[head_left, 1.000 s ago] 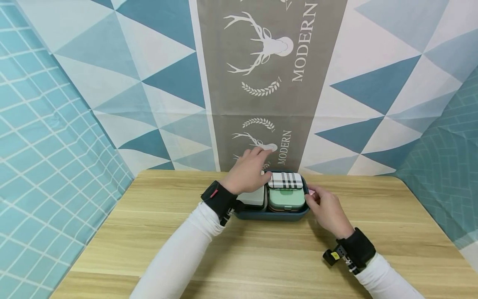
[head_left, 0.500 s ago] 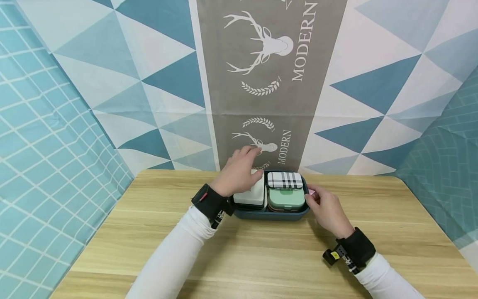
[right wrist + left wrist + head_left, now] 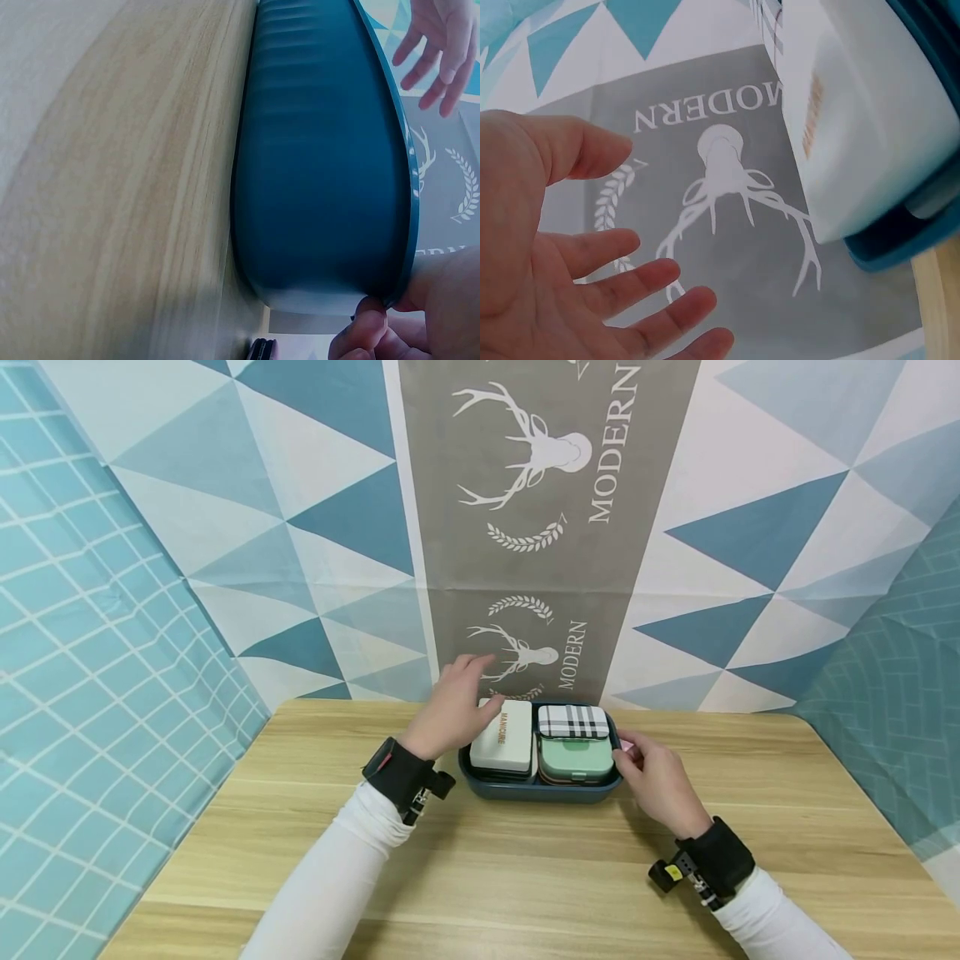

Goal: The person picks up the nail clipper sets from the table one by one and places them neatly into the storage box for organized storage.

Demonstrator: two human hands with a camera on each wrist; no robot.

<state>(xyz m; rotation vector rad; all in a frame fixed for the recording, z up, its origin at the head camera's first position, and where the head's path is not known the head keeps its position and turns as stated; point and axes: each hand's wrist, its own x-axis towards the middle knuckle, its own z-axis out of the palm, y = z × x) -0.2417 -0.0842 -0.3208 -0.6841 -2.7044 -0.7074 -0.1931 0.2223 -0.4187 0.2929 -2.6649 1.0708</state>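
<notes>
A dark blue storage basket (image 3: 540,792) stands near the back of the table. In its left half lies a white box (image 3: 501,739) lettered MANICURE, on top of something dark. A mint-green case (image 3: 576,758) fills the right half, with a black-and-white plaid case (image 3: 573,722) at its back. My left hand (image 3: 453,714) hovers at the basket's upper left, fingers spread and relaxed; the left wrist view shows its palm (image 3: 570,247) apart from the box. At the right end, my right hand (image 3: 420,322) pinches the basket's rim between thumb and fingers.
Close behind the basket rises a backdrop (image 3: 525,568) printed with deer heads and triangles. A small pinkish thing (image 3: 626,745) shows beside the right hand, mostly hidden. Wooden tabletop (image 3: 525,877) stretches in front and to both sides.
My left hand has moved left, away from over the basket, uncovering the white box and its lettering. The right hand has stayed at the rim, and the basket has not visibly moved.
</notes>
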